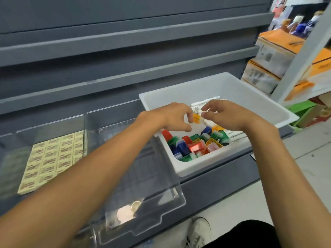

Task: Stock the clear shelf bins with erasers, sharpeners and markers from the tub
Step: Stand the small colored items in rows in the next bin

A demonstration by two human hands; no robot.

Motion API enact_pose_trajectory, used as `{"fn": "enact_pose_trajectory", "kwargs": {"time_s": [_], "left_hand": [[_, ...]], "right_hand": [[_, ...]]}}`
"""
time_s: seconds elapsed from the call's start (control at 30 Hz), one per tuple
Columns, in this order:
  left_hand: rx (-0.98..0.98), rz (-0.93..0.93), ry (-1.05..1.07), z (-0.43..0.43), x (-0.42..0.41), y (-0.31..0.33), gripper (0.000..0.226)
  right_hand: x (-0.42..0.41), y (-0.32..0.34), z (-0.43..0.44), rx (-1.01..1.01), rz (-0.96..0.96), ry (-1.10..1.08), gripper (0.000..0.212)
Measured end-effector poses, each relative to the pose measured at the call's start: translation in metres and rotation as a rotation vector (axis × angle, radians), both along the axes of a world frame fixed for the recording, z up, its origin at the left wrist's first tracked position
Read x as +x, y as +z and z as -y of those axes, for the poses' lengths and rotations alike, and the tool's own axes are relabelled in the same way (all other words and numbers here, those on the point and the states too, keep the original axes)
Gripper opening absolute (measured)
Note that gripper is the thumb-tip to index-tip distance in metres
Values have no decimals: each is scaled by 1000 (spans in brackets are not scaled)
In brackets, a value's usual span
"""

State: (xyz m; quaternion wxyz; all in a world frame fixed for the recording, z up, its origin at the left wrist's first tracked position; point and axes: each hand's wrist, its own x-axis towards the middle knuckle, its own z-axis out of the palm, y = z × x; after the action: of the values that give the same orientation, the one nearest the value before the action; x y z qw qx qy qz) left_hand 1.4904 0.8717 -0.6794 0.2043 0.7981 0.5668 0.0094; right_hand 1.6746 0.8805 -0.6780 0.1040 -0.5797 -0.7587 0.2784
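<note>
- Over the white tub (223, 86), which sits on the grey shelf (215, 187) to the right of the clear bins, both of my bare forearms reach forward and meet.
- My left grip (176, 116) is narrow: thumb and forefinger pinch a small yellow-orange sharpener (196, 119), lifted clear of the pile below.
- My right grip (227, 115) is just beside it, fingers curled with the tips at the sharpener's other end. I cannot tell whether they hold it or only hover there.
- Below my hands, the near end of the tub holds a loose heap of sharpeners (195, 145) in red, blue, green and yellow. White markers (204, 102) lie along the far side.
- At far left, one clear bin (50, 126) already carries flat rows of cream erasers (53, 158).
- Between that bin and the tub, the middle bin (157, 185) looks to hold no stock. Only glare shows through its front wall.
- By my reading, the erasers are done and the sharpeners are just starting, with the markers to follow.
- Next I would carry this sharpener left, over the tub rim and the middle bin's wall, and set it down there. The piece is small and smooth, so the pinch must stay firm in transit.
</note>
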Motion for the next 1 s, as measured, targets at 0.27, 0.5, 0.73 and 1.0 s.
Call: {"fn": "enact_pose_trajectory", "kwargs": {"time_s": [0.27, 0.5, 0.73, 1.0], "left_hand": [[-288, -167, -130, -30, 14, -45, 51], [-455, -248, -142, -43, 17, -59, 68], [-616, -3, -54, -34, 25, -50, 69], [-531, -241, -145, -22, 27, -34, 122]], "right_hand": [[-2, -28, -20, 141, -65, 10, 32], [13, -31, -17, 5, -121, 5, 28], [33, -23, 9, 116, -71, -27, 23], [23, -32, 28, 311, 40, -118, 16]]}}
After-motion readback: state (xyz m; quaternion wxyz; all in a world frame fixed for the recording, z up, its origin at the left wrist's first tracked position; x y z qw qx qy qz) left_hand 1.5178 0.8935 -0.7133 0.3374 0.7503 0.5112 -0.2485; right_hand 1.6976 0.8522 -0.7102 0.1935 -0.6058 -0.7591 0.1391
